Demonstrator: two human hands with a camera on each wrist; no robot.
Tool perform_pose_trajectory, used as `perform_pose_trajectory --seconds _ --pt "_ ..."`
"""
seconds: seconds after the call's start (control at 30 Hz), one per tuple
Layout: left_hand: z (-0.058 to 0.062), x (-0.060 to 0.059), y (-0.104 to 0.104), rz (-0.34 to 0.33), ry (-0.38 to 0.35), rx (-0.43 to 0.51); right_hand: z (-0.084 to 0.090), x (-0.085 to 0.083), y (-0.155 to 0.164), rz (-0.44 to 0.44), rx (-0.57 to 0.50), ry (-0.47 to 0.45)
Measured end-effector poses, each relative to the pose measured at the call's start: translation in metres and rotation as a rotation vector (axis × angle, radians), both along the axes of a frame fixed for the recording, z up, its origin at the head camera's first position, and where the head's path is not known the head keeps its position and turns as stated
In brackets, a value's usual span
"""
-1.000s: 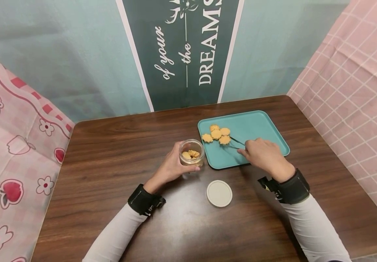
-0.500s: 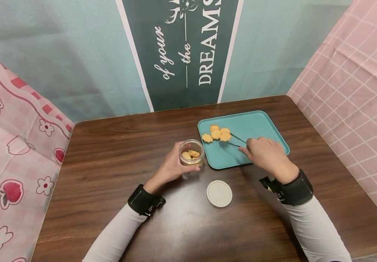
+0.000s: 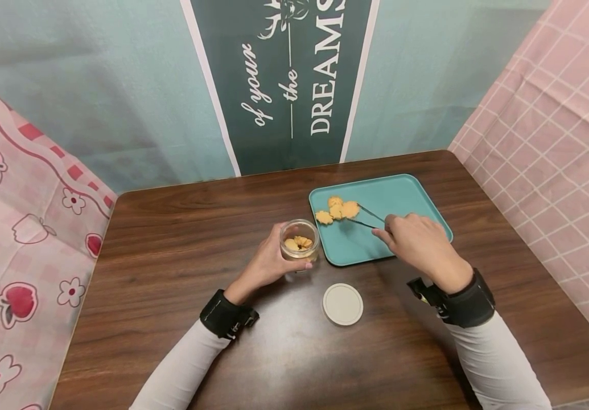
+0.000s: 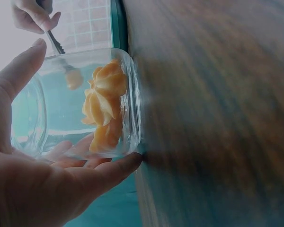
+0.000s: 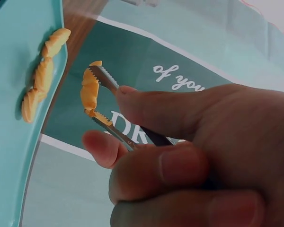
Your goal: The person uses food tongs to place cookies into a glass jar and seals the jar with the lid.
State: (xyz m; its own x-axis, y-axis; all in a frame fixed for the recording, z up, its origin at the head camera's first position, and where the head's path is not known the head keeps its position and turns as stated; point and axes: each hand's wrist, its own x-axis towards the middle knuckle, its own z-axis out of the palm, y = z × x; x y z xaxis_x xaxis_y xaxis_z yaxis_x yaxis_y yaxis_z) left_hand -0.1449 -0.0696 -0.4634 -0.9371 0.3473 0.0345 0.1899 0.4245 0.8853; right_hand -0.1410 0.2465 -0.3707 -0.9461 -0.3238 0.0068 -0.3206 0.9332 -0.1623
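My left hand (image 3: pixel 263 262) grips a clear glass jar (image 3: pixel 300 257) around its side; the jar stands upright on the table. Several golden, ridged cookies (image 4: pixel 102 106) lie at its bottom. My right hand (image 3: pixel 419 242) holds metal tongs (image 5: pixel 103 76) with toothed tips. Between those tips a single cookie (image 5: pixel 89 92) is pinched, raised above the teal tray (image 3: pixel 402 196) in the right wrist view. From the head, it overlaps the other cookies (image 3: pixel 324 217) at the tray's left end.
A round, off-white lid (image 3: pixel 342 304) lies flat on the brown wooden table (image 3: pixel 186 245), in front of the tray and to the right of the jar. Printed cloths (image 3: pixel 402 74) hang behind the table and at both sides.
The tongs have closed in on the front cookie and lifted it, bringing it slightly back over the others. My right hand has shifted a little right; my left hand keeps the jar in place.
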Motion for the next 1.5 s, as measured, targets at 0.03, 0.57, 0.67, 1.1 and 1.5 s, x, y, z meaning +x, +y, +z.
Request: perform_pose_trajectory --seconds 0.03,0.57,0.67,1.1,1.5 --pt "0.000 0.000 0.000 -0.001 0.002 0.002 0.001 0.001 0.000 0.006 -0.003 0.009" --pt "0.001 0.001 0.000 0.005 0.008 0.014 0.014 0.016 -0.008 0.065 -0.035 0.132" --pt "0.000 0.002 0.001 0.009 0.010 0.016 0.016 0.018 -0.009 0.065 -0.043 0.130" --pt "0.000 0.004 0.002 0.013 0.005 0.000 0.021 0.028 -0.015 0.089 -0.050 0.157" --pt "0.001 0.004 0.002 0.014 -0.006 -0.008 0.025 0.040 -0.028 0.111 -0.056 0.145"
